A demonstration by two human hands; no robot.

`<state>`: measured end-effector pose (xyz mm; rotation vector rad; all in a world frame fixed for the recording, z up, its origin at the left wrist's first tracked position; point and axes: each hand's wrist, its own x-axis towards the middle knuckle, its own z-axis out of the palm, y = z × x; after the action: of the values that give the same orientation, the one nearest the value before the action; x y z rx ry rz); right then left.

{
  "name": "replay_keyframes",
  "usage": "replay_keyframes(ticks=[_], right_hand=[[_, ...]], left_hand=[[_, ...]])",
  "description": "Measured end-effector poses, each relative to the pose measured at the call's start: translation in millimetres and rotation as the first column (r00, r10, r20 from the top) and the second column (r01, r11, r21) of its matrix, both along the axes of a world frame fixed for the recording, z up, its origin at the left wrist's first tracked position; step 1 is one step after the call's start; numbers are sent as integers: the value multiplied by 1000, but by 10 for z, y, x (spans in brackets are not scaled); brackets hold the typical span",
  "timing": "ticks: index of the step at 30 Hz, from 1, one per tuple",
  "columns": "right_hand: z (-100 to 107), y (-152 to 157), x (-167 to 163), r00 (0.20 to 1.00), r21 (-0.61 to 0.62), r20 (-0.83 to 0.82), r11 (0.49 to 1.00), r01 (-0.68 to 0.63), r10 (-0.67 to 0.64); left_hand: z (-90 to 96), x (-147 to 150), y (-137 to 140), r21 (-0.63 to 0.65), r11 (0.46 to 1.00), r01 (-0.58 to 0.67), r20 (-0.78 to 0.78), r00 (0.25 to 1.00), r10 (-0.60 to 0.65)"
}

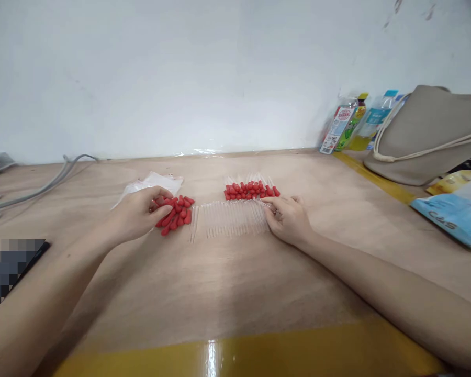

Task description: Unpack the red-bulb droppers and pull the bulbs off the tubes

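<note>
My left hand (143, 212) is at the left edge of a pile of red rubber dropper bulbs (180, 213). Its thumb and fingers curve apart over the bulbs, and I see none gripped between them. My right hand (288, 217) pinches a thin clear dropper tube (267, 204) at the right end of a row of clear tubes (235, 217) lying side by side on the table. Just behind that row lie several droppers with red bulbs fitted (251, 189), their clear tips pointing to the wall.
A clear plastic bag (153, 180) lies behind the left hand. Grey cables (55, 180) and a pixelated dark device (13, 272) are at left. Bottles (377, 118), a drink carton (337, 131), a grey-beige bag (427, 136) and a blue packet (451, 214) are at right. Yellow tape (227, 353) covers the front edge.
</note>
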<state>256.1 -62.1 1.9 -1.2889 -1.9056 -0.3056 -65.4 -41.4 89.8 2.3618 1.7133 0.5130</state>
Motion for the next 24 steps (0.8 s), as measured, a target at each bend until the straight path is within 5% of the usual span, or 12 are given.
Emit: replay_keyframes(ticks=[8, 19, 24], right_hand=[[2, -2, -67, 987, 49, 164, 999, -5, -3], [56, -24, -69, 972, -156, 169, 978, -139, 165], [73, -31, -65, 971, -178, 159, 972, -152, 180]], left_hand=[[-148, -39, 95, -60, 997, -38, -48, 998, 35], [-122, 137, 61, -92, 995, 35, -17, 999, -36], [-136, 589, 194, 116, 991, 65, -35, 997, -61]])
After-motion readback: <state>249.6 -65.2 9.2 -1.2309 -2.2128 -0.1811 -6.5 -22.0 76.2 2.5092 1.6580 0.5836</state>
